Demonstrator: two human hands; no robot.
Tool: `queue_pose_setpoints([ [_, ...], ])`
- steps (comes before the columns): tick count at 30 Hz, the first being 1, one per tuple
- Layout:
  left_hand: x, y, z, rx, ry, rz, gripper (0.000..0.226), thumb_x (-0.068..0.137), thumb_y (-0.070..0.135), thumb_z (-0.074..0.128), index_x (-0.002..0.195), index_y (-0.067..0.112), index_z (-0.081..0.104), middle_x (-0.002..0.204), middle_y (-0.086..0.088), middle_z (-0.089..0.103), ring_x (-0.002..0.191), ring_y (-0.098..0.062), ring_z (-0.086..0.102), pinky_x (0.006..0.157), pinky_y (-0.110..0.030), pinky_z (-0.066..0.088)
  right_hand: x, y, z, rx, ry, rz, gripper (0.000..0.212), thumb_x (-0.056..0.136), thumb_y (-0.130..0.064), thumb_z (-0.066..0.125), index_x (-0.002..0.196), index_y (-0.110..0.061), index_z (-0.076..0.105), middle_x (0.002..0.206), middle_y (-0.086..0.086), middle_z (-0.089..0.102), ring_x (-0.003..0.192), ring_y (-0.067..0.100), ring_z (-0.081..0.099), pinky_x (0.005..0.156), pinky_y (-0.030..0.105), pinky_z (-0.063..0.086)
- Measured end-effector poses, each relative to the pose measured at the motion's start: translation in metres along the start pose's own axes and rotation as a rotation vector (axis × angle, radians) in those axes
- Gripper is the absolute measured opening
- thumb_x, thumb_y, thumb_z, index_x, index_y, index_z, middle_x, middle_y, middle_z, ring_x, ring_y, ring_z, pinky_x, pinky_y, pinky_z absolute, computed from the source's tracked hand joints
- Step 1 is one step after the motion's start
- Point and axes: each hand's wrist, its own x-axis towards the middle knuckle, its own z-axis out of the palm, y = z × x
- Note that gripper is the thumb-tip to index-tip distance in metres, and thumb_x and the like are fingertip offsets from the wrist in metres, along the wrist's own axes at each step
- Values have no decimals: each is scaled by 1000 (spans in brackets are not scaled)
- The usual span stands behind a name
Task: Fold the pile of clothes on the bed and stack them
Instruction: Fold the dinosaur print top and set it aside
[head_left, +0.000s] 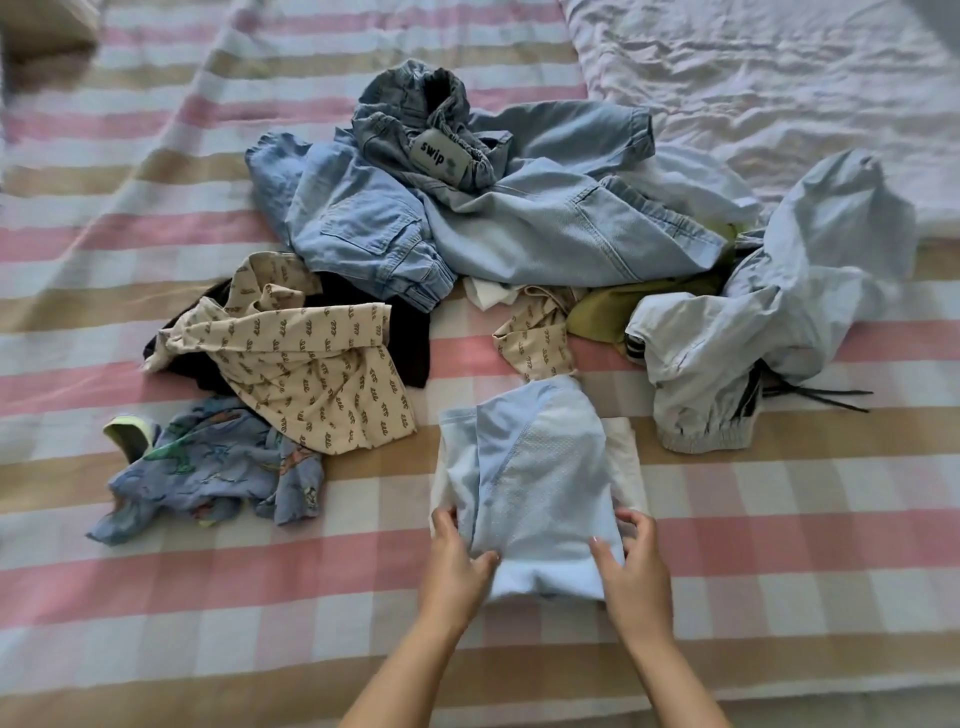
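Observation:
A folded pale blue garment (535, 483) lies on a folded white one (626, 462) near the front of the bed. My left hand (454, 564) grips its lower left edge, thumb on top. My right hand (631, 564) grips its lower right edge. Behind it spreads the loose pile: denim trousers (395, 218), a dark denim piece with a "swip" label (415, 119), a beige printed garment (311, 358) over a black one (410, 348), a blue dinosaur-print top (218, 462), pale blue joggers (769, 322) and an olive piece (602, 312).
The bed has a pink, beige and white checked cover (779, 545). A crumpled white sheet (753, 67) lies at the back right. Black drawstrings (815, 395) trail from the joggers.

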Motion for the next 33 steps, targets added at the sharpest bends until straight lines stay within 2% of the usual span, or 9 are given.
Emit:
queue_pose_setpoints([
  [5, 0, -2, -15, 316, 114, 43, 46, 83, 41, 63, 107, 14, 35, 105, -5, 61, 95, -27, 60, 63, -30, 37, 0, -15, 4, -297, 115, -19, 36, 81, -16, 68, 110, -11, 47, 108, 11, 58, 95, 29, 57, 65, 33, 46],
  [9, 12, -7, -58, 82, 325, 106, 24, 90, 30, 55, 103, 12, 48, 88, -3, 58, 78, -20, 55, 62, -29, 40, -15, -61, 24, -207, 218, -441, 29, 75, 1, 68, 102, -6, 58, 92, 7, 55, 84, 26, 53, 69, 28, 39],
  [12, 25, -16, -101, -98, 426, 115, 3, 88, 12, 55, 92, 12, 54, 81, -2, 57, 78, -20, 55, 65, -23, 38, -29, -104, 64, -143, -19, -662, 20, 79, -4, 59, 97, -12, 63, 91, 1, 58, 81, 17, 52, 72, 20, 39],
  [14, 34, -25, -129, -180, 503, 92, 9, 87, 7, 55, 85, 16, 55, 79, 1, 57, 77, -18, 54, 60, -14, 35, -38, -129, 97, -167, -227, -687, 20, 83, -5, 56, 99, -15, 63, 94, -2, 58, 85, 14, 53, 74, 23, 43],
  [17, 45, -54, -175, -230, 612, 9, 13, 86, 2, 53, 85, 15, 56, 87, -4, 59, 86, -24, 55, 65, -22, 35, -51, -156, 155, -246, -457, -709, 22, 89, -11, 50, 107, -17, 61, 104, -3, 56, 96, 14, 53, 81, 26, 44],
  [23, 68, -124, -262, 18, 812, -194, 38, 76, -2, 59, 114, 7, 55, 125, -19, 43, 115, -37, 38, 93, -42, 31, -75, -201, 263, -359, -493, -737, 29, 92, -22, 49, 120, -15, 55, 118, 4, 55, 112, 21, 48, 91, 32, 40],
  [25, 74, -141, -283, -23, 782, -232, 56, 74, -6, 56, 127, 9, 46, 136, -18, 35, 122, -37, 33, 95, -45, 32, -83, -211, 288, -401, -444, -742, 34, 92, -23, 49, 125, -16, 52, 123, 3, 52, 116, 21, 44, 94, 29, 36],
  [28, 89, -171, -307, -38, 531, -275, 65, 76, -2, 55, 137, 11, 36, 139, -15, 37, 126, -35, 36, 99, -45, 33, -96, -224, 320, -497, -368, -752, 44, 89, -26, 55, 132, -20, 45, 128, 1, 46, 118, 22, 38, 93, 32, 40],
  [33, 91, -188, -318, -227, 204, -96, 22, 78, -4, 53, 97, 5, 62, 93, -16, 66, 90, -30, 59, 82, -37, 48, -112, -239, 342, -514, -335, -710, 61, 87, -37, 58, 142, -26, 33, 125, 2, 44, 116, 22, 39, 86, 36, 43],
])
